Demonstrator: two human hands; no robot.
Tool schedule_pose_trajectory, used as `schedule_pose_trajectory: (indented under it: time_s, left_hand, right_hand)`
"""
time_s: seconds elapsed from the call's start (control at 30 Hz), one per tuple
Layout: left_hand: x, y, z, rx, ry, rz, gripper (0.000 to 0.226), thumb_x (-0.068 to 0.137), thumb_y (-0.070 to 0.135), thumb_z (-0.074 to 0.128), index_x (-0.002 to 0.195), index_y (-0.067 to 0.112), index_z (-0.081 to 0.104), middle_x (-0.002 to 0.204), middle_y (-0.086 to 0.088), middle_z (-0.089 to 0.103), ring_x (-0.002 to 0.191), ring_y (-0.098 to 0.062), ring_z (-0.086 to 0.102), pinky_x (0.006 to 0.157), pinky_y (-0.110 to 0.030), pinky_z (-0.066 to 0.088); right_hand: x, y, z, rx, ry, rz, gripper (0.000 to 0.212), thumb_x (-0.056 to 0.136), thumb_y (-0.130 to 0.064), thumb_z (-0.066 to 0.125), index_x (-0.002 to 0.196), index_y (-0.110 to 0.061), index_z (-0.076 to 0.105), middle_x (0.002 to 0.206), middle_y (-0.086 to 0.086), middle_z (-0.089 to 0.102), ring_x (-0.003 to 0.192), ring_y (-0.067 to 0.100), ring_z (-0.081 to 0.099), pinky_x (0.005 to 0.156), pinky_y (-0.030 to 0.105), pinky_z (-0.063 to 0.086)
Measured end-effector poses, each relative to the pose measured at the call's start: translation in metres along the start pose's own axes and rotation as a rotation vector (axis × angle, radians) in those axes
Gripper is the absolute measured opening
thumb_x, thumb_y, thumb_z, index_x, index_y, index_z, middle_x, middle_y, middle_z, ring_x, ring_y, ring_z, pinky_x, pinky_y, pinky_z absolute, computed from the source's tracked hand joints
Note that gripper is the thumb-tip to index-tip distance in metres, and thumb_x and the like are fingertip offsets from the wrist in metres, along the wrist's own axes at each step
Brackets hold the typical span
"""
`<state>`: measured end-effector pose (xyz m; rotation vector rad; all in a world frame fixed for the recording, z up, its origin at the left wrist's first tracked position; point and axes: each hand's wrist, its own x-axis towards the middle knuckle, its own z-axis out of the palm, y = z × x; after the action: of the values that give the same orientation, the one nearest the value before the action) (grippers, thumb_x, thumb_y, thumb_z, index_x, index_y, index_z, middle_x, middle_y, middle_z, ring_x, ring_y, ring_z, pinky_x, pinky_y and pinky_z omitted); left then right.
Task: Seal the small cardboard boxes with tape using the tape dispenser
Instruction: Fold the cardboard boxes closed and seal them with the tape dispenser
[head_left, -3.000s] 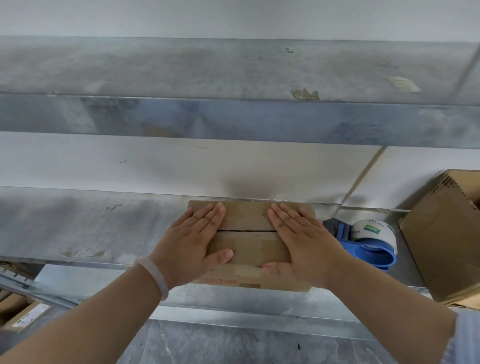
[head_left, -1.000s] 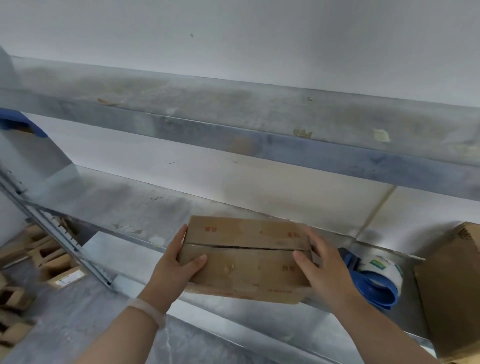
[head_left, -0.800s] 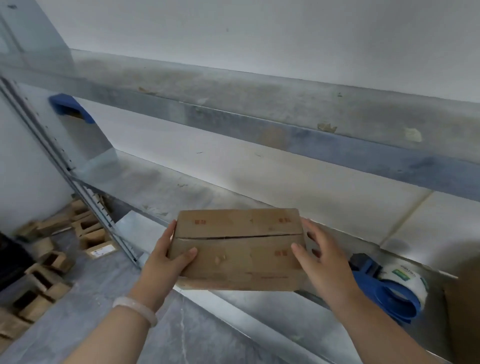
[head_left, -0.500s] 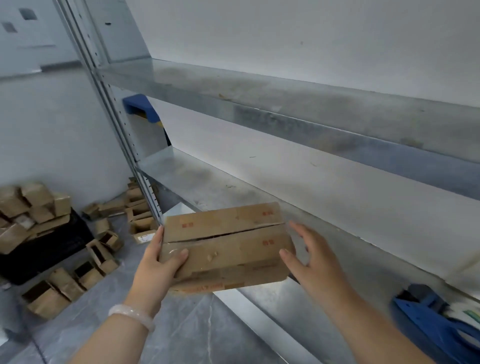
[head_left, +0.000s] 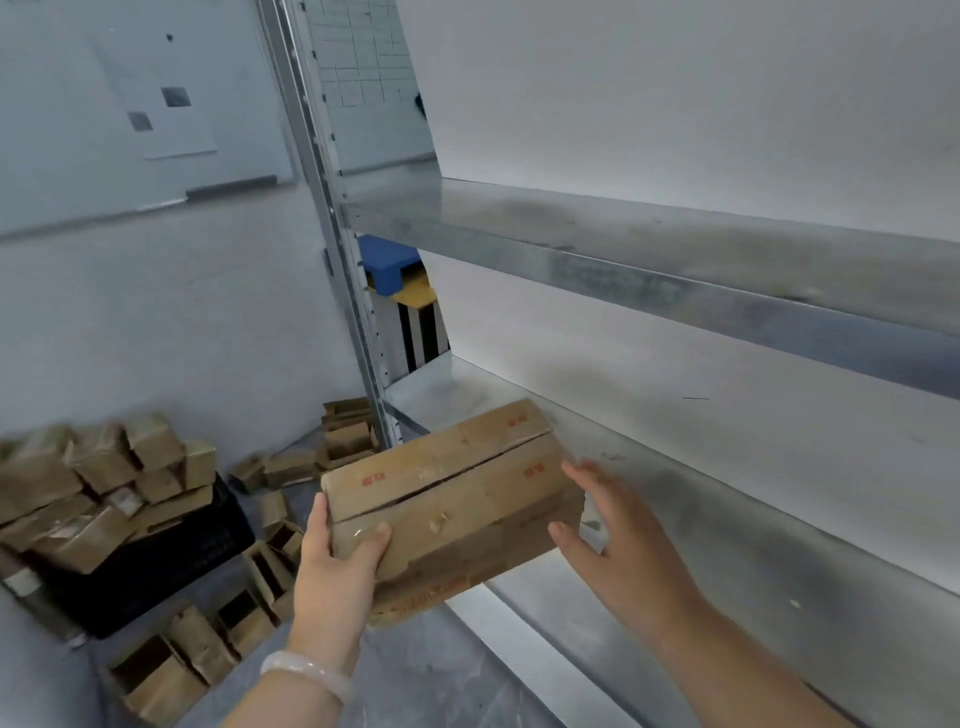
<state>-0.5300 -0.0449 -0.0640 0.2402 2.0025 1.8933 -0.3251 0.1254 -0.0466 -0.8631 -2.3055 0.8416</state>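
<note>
The small cardboard box (head_left: 452, 499) has swung left off the shelf (head_left: 779, 545), toward the floor's box pile (head_left: 104, 493). To carry it, the left hand (head_left: 337, 561) clamps its near end; the right hand (head_left: 613, 545), fingers spread, waits just beside.

Single head camera, wide-angle, tilted down-left, close above left hand (head_left: 332, 571), right hand (head_left: 618, 561).

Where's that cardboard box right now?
The cardboard box is low centre in the head view, just off the lower shelf; the left hand grips its left end, the right hand beside its right.
</note>
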Motion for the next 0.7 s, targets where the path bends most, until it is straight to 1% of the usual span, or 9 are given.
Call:
schedule_pose_trajectory:
  time_s: [0.1, 0.23, 0.37, 0.5, 0.6, 0.7]
  left_hand:
    - [0.049, 0.001, -0.008, 0.015, 0.020, -0.003, 0.082, 0.087, 0.027, 0.070, 0.150, 0.042, 0.019, 0.131, 0.007, 0.049, 0.111, -0.019, 0.054, 0.093, -0.039, 0.049]
    - [0.109, -0.001, 0.000, 0.029, 0.039, -0.044, 0.083, 0.085, 0.030, 0.071, 0.149, 0.043, 0.018, 0.138, 0.005, 0.048, 0.116, -0.023, 0.054, 0.098, -0.046, 0.048]
    - [0.162, 0.002, 0.023, 0.002, 0.012, -0.059, 0.080, 0.086, 0.027, 0.070, 0.147, 0.044, 0.022, 0.129, 0.006, 0.053, 0.110, -0.023, 0.057, 0.096, -0.049, 0.050]
    - [0.206, 0.004, 0.046, 0.030, -0.011, -0.067, 0.076, 0.087, 0.022, 0.068, 0.144, 0.049, 0.025, 0.123, 0.007, 0.055, 0.107, -0.023, 0.057, 0.091, -0.050, 0.052]
    - [0.232, 0.002, 0.059, 0.039, -0.022, -0.084, 0.074, 0.087, 0.024, 0.067, 0.141, 0.051, 0.024, 0.126, 0.005, 0.053, 0.109, -0.025, 0.056, 0.090, -0.053, 0.052]
    - [0.250, 0.000, 0.064, 0.065, -0.105, -0.085, 0.074, 0.085, 0.026, 0.071, 0.139, 0.051, 0.026, 0.127, 0.005, 0.052, 0.112, -0.025, 0.055, 0.090, -0.054, 0.052]
  right_hand:
    - [0.029, -0.017, 0.025, -0.063, 0.000, -0.026, 0.059, 0.087, -0.042, 0.065, 0.141, -0.040, 0.040, 0.146, -0.022, 0.034, 0.138, -0.002, 0.026, 0.113, 0.023, 0.029]
    - [0.071, -0.025, 0.051, -0.118, -0.031, -0.009, 0.061, 0.087, -0.046, 0.064, 0.142, -0.041, 0.038, 0.151, -0.018, 0.031, 0.140, 0.002, 0.025, 0.114, 0.030, 0.031]
    - [0.118, -0.020, 0.077, -0.116, -0.038, 0.012, 0.062, 0.086, -0.048, 0.063, 0.142, -0.042, 0.037, 0.153, -0.019, 0.029, 0.142, 0.002, 0.023, 0.114, 0.031, 0.031]
    - [0.164, -0.016, 0.104, -0.123, -0.102, 0.061, 0.062, 0.089, -0.049, 0.060, 0.144, -0.043, 0.033, 0.155, -0.020, 0.022, 0.143, 0.002, 0.018, 0.113, 0.025, 0.025]
    - [0.194, -0.014, 0.118, -0.124, -0.152, 0.077, 0.061, 0.090, -0.048, 0.058, 0.144, -0.042, 0.033, 0.157, -0.018, 0.020, 0.143, 0.002, 0.017, 0.115, 0.025, 0.024]
    - [0.216, -0.013, 0.126, -0.132, -0.180, 0.108, 0.060, 0.091, -0.047, 0.059, 0.145, -0.042, 0.033, 0.157, -0.019, 0.018, 0.143, 0.001, 0.015, 0.115, 0.023, 0.021]
